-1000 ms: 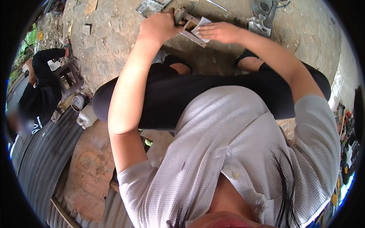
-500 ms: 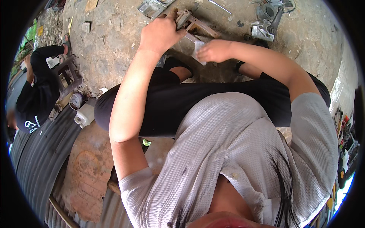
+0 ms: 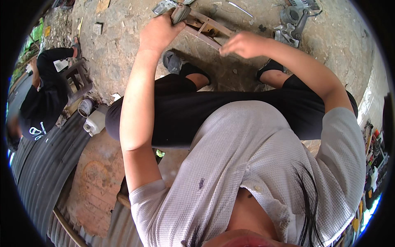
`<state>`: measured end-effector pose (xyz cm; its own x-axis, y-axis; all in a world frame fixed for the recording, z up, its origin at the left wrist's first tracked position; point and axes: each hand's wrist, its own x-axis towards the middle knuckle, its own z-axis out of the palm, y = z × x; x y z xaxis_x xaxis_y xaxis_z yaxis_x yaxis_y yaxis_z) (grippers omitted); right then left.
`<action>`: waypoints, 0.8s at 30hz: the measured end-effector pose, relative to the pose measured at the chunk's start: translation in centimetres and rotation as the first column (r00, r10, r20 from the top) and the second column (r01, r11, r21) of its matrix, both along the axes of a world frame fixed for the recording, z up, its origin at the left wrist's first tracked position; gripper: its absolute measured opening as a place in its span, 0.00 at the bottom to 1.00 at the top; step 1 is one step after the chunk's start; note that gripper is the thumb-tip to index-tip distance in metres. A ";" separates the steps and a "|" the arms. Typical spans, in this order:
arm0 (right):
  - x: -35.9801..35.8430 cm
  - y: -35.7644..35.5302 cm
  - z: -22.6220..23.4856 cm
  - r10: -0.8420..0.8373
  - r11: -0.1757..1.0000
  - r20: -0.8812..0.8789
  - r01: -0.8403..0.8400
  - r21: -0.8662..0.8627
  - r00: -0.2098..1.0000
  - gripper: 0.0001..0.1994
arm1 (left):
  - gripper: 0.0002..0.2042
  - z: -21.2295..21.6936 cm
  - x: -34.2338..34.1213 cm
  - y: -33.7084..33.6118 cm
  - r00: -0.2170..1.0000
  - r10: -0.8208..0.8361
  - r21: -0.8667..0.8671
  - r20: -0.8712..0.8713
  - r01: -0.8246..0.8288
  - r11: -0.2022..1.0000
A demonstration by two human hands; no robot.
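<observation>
A brownish metal frame (image 3: 201, 38), shaped like a motorcycle swingarm with two long arms and a crosspiece, slants over the floor in front of my feet. My left hand (image 3: 158, 33) is wrapped around its thick end at the upper left. By the frame's other end, the fingers of my right hand (image 3: 243, 45) are curled together against the near arm. They are slightly blurred, and whatever they hold is hidden. Behind my left hand, a silvery metal part (image 3: 164, 6) lies on the floor.
Grey metal parts (image 3: 286, 35) lie to the right, with a thin metal rod (image 3: 240, 8) at the far middle. Leftward, a person (image 3: 39, 99) in black sits by a stool (image 3: 77, 82). A white jug (image 3: 96, 120) and corrugated sheets (image 3: 45, 160) are near my left side.
My left hand and the frame have shifted left and up. My right hand has moved up and right, and the white piece under its fingers no longer shows.
</observation>
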<state>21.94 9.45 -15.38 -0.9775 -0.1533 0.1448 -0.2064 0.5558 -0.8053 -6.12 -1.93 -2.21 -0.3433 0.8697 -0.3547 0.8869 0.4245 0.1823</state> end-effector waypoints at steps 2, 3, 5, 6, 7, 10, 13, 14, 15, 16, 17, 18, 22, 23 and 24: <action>-0.4 1.7 -0.3 -0.171 0.985 -0.014 0.170 -0.035 0.985 0.22 | 0.26 -0.2 0.0 0.4 0.999 0.035 -0.015 -0.023 -0.036 0.999; -0.2 2.0 -0.7 -0.315 0.946 0.037 0.316 -0.075 0.949 0.22 | 0.27 -0.2 0.0 0.7 0.998 0.052 -0.022 -0.036 -0.052 0.998; -0.2 2.2 -1.0 -0.563 0.803 0.152 0.582 -0.131 0.812 0.21 | 0.28 -0.8 -1.0 0.7 0.998 0.055 0.004 0.006 -0.055 0.998; 0.1 2.0 -1.2 -0.633 0.679 0.325 0.706 -0.201 0.702 0.21 | 0.28 -1.0 -1.4 0.7 0.998 0.056 0.017 0.027 -0.056 0.998; 0.1 2.0 -1.3 -0.674 0.651 0.343 0.745 -0.144 0.655 0.21 | 0.29 -1.1 -1.7 0.7 0.997 0.068 0.014 0.028 -0.069 0.998; 0.5 1.1 -1.9 -0.762 0.571 0.365 0.821 -0.012 0.535 0.21 | 0.30 -1.3 -2.5 0.8 0.995 0.097 0.015 0.039 -0.098 0.995; 1.1 -0.5 -1.8 -0.769 0.592 0.293 0.806 -0.009 0.568 0.21 | 0.31 -1.7 -2.9 0.6 0.992 0.104 0.038 0.069 -0.107 0.994; 1.1 -0.9 -1.3 -0.744 0.639 0.228 0.769 -0.029 0.628 0.21 | 0.31 -1.9 -2.9 0.5 0.991 0.104 0.048 0.083 -0.108 0.993; 1.1 -1.5 -0.9 -0.714 0.685 0.160 0.728 -0.044 0.682 0.21 | 0.31 -2.1 -3.0 0.4 0.990 0.103 0.058 0.096 -0.109 0.992; 1.2 -2.3 -0.7 -0.714 0.663 0.256 0.747 -0.051 0.652 0.20 | 0.31 -2.1 -3.0 0.4 0.988 0.111 0.048 0.104 -0.116 0.992; 1.4 -2.8 -1.7 -0.728 0.637 0.313 0.770 -0.017 0.610 0.20 | 0.31 -2.0 -3.1 0.5 0.987 0.115 0.041 0.112 -0.120 0.992; 1.4 -3.4 -2.8 -0.740 0.612 0.367 0.791 0.017 0.564 0.19 | 0.31 -1.8 -3.1 0.6 0.986 0.120 0.033 0.118 -0.125 0.992; 0.5 -2.6 -9.4 -0.511 0.498 0.761 0.859 -0.116 0.399 0.13 | 0.31 -2.0 -3.9 0.0 0.964 0.185 0.055 0.192 -0.199 0.978; 0.1 -2.4 -11.7 -0.385 0.459 0.843 0.870 -0.178 0.375 0.14 | 0.30 -2.1 -4.2 -0.5 0.955 0.207 0.047 0.211 -0.222 0.974; -1.0 -2.7 -12.4 -0.363 0.318 0.871 0.923 -0.218 0.331 0.14 | 0.30 -2.2 -4.6 -0.9 0.947 0.229 0.042 0.226 -0.245 0.969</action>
